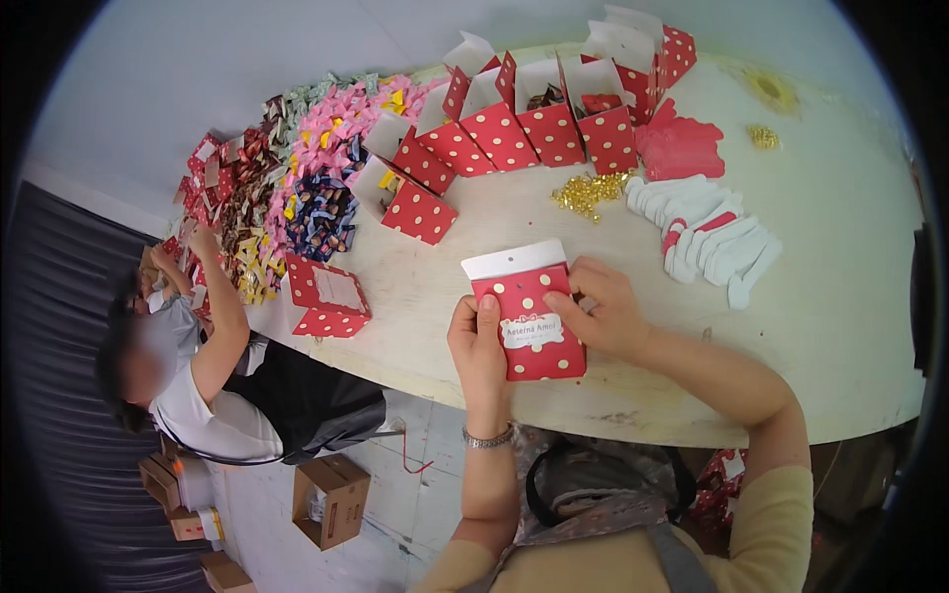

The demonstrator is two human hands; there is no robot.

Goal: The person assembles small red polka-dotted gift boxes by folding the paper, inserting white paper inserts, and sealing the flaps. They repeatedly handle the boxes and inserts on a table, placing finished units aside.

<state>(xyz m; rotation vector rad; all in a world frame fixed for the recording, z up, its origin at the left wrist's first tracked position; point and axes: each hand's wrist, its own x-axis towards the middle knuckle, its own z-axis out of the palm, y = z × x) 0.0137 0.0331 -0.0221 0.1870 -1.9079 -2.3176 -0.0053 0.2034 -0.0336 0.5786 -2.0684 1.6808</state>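
Observation:
My left hand (479,341) and my right hand (608,308) hold a red gift box (549,363) with cream dots between them, above the table's front part. The left thumb lies on its left side and the right thumb presses on its upper right. A white label sits on the box's front. Its white top flap stands up at the far end, with a small hole in it. Beyond the box lies a pile of small gold pieces (590,195). White paper tags (707,222) with a few red ones lie fanned out to the right.
Open dotted boxes (499,133), some with sweets inside, stand along the table's back. Heaps of wrapped sweets (331,128) cover the left. Red cards (682,143) and more gold pieces (763,136) lie back right. A co-worker (213,395) works at left; a cardboard carton (331,502) sits on the floor.

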